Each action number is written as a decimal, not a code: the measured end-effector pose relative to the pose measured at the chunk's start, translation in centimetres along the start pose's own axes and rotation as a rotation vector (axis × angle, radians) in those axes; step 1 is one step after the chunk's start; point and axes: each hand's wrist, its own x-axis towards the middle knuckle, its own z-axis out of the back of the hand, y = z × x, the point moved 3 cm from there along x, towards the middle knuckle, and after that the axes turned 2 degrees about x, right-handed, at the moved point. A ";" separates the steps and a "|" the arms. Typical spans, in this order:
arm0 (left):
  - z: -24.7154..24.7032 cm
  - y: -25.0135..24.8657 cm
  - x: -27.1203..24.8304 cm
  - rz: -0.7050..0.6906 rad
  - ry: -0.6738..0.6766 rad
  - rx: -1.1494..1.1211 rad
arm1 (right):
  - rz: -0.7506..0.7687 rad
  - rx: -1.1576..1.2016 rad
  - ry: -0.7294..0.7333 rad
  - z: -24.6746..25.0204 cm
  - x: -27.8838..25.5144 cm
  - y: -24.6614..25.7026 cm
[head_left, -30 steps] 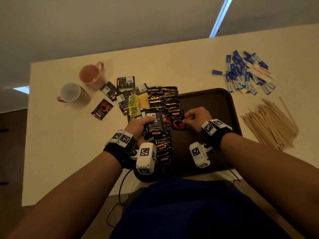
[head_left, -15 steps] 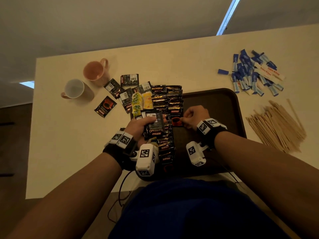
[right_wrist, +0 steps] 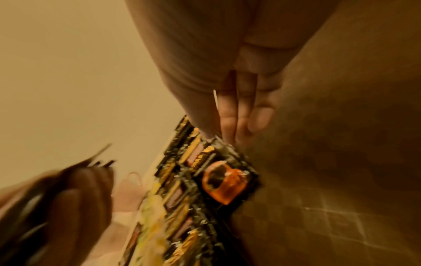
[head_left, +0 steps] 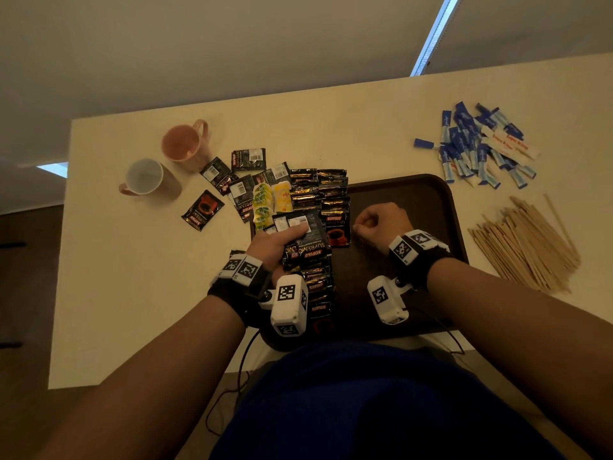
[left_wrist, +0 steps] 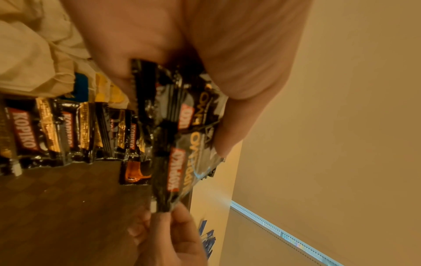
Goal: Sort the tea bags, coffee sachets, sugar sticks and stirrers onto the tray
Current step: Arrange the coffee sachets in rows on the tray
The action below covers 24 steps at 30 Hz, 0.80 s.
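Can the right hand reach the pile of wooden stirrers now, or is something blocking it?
Probably yes. The stirrers lie on the bare table just right of the tray, on the right hand side, and nothing stands between them.

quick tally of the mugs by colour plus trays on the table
pink mug: 1
white mug: 1
tray: 1
total: 3
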 end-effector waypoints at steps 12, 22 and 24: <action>-0.1 -0.4 -1.2 -0.044 -0.005 0.159 | 0.766 -0.140 -0.143 0.3 -3.2 5.3; 1.1 0.3 -0.4 0.007 -0.056 0.232 | 0.512 0.029 -0.204 1.5 -3.7 2.4; 1.2 0.7 0.0 0.020 -0.015 0.130 | 0.328 0.030 -0.140 1.6 -3.2 1.2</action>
